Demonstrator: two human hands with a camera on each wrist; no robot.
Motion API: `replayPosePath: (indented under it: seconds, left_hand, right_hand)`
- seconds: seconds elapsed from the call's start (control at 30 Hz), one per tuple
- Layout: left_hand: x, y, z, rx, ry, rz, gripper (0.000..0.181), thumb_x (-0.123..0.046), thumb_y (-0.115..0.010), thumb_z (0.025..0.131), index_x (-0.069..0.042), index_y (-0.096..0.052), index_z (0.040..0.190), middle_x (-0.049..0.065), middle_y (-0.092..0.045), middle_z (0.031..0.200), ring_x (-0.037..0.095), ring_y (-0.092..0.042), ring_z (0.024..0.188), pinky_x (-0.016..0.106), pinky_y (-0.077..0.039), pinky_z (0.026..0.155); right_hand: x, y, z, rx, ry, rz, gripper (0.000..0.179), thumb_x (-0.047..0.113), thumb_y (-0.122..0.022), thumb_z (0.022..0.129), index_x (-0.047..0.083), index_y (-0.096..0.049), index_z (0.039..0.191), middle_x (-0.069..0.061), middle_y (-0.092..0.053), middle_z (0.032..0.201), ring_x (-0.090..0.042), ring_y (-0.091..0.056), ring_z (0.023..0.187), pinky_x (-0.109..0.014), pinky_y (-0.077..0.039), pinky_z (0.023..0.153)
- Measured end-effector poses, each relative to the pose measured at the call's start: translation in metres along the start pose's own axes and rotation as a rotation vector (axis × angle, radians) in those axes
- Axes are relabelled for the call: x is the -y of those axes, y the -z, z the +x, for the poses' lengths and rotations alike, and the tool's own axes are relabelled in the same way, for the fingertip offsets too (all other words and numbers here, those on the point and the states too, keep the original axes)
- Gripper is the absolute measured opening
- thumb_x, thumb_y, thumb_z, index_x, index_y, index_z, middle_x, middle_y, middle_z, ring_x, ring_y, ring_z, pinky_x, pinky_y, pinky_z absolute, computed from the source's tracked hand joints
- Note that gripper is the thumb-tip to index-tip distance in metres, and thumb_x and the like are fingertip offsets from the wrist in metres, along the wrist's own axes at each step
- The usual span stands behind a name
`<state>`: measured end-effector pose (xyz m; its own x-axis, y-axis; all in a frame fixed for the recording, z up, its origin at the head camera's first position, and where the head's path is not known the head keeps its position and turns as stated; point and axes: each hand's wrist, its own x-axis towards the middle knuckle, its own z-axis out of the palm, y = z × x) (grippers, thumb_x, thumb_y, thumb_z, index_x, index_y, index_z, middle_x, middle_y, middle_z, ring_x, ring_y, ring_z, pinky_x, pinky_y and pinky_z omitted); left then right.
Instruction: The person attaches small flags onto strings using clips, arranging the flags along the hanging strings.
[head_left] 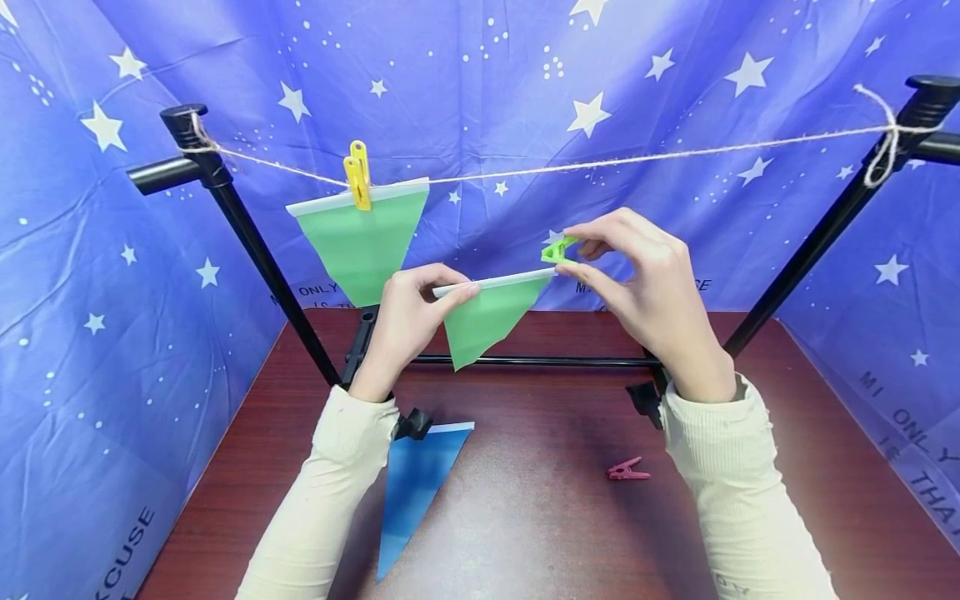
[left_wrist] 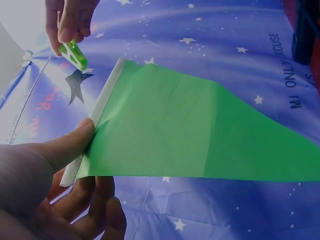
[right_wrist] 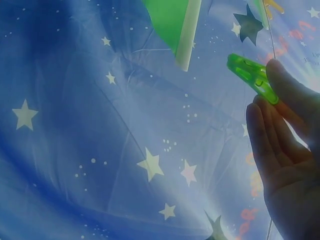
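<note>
In the head view my left hand pinches a green triangular pennant by the left end of its white top band. The left wrist view shows the thumb on the band of this pennant and the other fingers behind it. My right hand pinches a bright green clothespin by its handle ends, near the pennant's right corner. In the right wrist view a gap shows between that clothespin and the pennant's band. Both hands are below the string.
A yellow clothespin fixes another green pennant to the string, between two black poles. On the brown table lie a blue pennant and a pink clothespin. A starry blue cloth surrounds it.
</note>
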<state>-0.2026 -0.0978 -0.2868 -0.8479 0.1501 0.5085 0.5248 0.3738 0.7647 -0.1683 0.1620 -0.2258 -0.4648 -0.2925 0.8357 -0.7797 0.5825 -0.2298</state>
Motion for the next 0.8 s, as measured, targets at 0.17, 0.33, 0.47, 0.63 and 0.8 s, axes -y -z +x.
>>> replayPosePath:
  seconds: [0.17, 0.33, 0.47, 0.63, 0.8]
  left_hand:
    - [-0.003, 0.000, 0.003, -0.014, -0.015, 0.012, 0.010, -0.026, -0.079, 0.087, -0.016, -0.078, 0.088, -0.003, -0.074, 0.083, 0.013, -0.057, 0.065, 0.024, -0.045, 0.060]
    - [-0.007, 0.001, 0.006, -0.020, -0.032, 0.023, 0.011, -0.025, -0.078, 0.087, -0.014, -0.078, 0.090, -0.001, -0.074, 0.084, 0.012, -0.057, 0.066, 0.023, -0.045, 0.060]
    - [-0.010, 0.001, 0.009, -0.027, -0.043, 0.026, 0.012, -0.025, -0.078, 0.087, -0.014, -0.078, 0.091, -0.001, -0.074, 0.085, 0.012, -0.056, 0.066, 0.023, -0.044, 0.060]
    - [-0.014, 0.001, 0.012, -0.038, -0.049, 0.021, 0.013, -0.026, -0.078, 0.088, -0.014, -0.079, 0.093, -0.002, -0.074, 0.087, 0.011, -0.054, 0.064, 0.023, -0.043, 0.059]
    - [-0.017, 0.002, 0.014, -0.055, -0.069, 0.011, 0.013, -0.025, -0.076, 0.089, -0.014, -0.078, 0.096, -0.001, -0.074, 0.088, 0.014, -0.050, 0.059, 0.023, -0.041, 0.057]
  right_hand:
    - [0.002, 0.002, 0.005, -0.020, 0.030, -0.014, 0.031, 0.006, -0.085, 0.076, 0.002, -0.074, 0.105, -0.008, -0.070, 0.088, -0.012, -0.064, 0.081, -0.018, -0.047, 0.081]
    - [0.004, 0.003, 0.009, -0.029, 0.063, -0.014, 0.031, 0.006, -0.084, 0.076, 0.001, -0.074, 0.105, -0.008, -0.070, 0.088, -0.013, -0.064, 0.080, -0.018, -0.047, 0.081]
    - [0.006, 0.003, 0.013, -0.029, 0.081, -0.019, 0.029, 0.004, -0.084, 0.077, 0.000, -0.074, 0.104, -0.009, -0.069, 0.087, -0.014, -0.064, 0.080, -0.017, -0.048, 0.081]
    - [0.011, 0.003, 0.017, -0.055, 0.063, -0.002, 0.027, 0.004, -0.083, 0.077, 0.001, -0.075, 0.102, -0.008, -0.069, 0.085, -0.015, -0.065, 0.077, -0.015, -0.047, 0.080]
    - [0.016, 0.002, 0.021, -0.088, 0.041, 0.029, 0.026, 0.005, -0.084, 0.077, 0.004, -0.076, 0.101, -0.007, -0.069, 0.083, -0.013, -0.064, 0.075, -0.014, -0.046, 0.078]
